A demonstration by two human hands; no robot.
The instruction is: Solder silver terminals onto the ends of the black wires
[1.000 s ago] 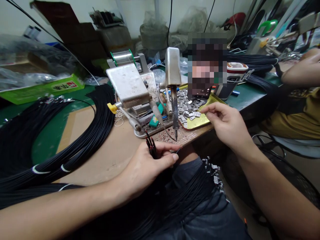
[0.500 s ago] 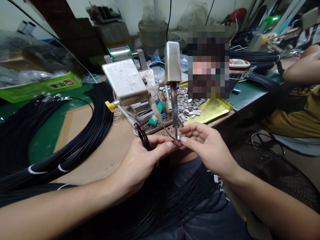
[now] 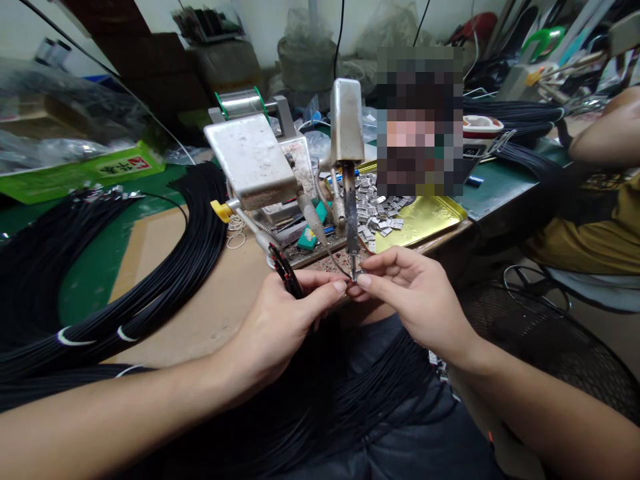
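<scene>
My left hand (image 3: 280, 320) is closed around several thin black cables (image 3: 286, 270) with reddish wire ends, and its thumb and forefinger pinch one cable's end. Facing it, my right hand (image 3: 423, 300) pinches a small silvery metal connector (image 3: 359, 273), mostly hidden by the fingertips. Both sets of fingertips meet just under the tip of an upright soldering iron (image 3: 351, 220), fixed tip-down in a metal stand. From the left, a thin solder feed tube (image 3: 315, 221) slants down to the same spot. Whether tip and connector touch I cannot tell.
A gold tray (image 3: 430, 217) behind my right hand carries many loose metal connectors (image 3: 373, 210). Solder wire fills a spool (image 3: 243, 105) behind the metal housing (image 3: 250, 157). Black cable bundles (image 3: 200, 240) lie at left, more cables (image 3: 370, 407) across my lap. Another person's arm (image 3: 605, 133) is at right.
My right hand has shifted slightly left, bringing the connector closer to my left fingertips, and less of it shows. The left hand keeps its hold on the cables.
</scene>
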